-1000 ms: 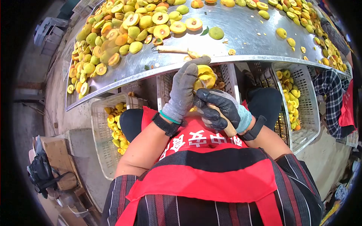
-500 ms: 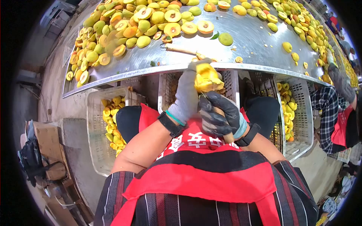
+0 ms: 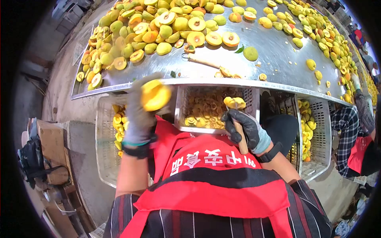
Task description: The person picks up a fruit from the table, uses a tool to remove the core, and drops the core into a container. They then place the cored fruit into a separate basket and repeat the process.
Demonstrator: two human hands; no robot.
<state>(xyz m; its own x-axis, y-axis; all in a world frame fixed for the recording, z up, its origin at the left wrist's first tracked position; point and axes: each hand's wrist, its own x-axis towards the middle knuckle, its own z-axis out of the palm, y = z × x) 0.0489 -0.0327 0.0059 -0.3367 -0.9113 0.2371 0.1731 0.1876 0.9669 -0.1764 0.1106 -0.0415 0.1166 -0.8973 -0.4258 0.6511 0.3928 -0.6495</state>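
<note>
My left hand (image 3: 139,113), in a grey glove and blurred by motion, holds a yellow peach half (image 3: 156,96) above the left crate's inner edge. In its dark glove, my right hand (image 3: 245,131) is closed round the wooden handle of a tool (image 3: 240,137). The tool's working end is hidden. A torn yellow piece of peach flesh (image 3: 235,103) sits at the top of the right fingers. Between the hands, below the table edge, stands a crate (image 3: 178,109) of peach scraps. A loop-ended pitting tool (image 3: 204,62) with a wooden handle lies on the table.
Many cut peaches (image 3: 158,29) are heaped on the metal table (image 3: 230,65). Crates of yellow halves stand at the left (image 3: 104,142) and the right (image 3: 320,137). At the far right, a co-worker's sleeve (image 3: 363,109) reaches to the table.
The hands have parted. My left hand has moved left with the peach half, while my right keeps the tool, with a piece of flesh at its fingers. The view has shifted slightly.
</note>
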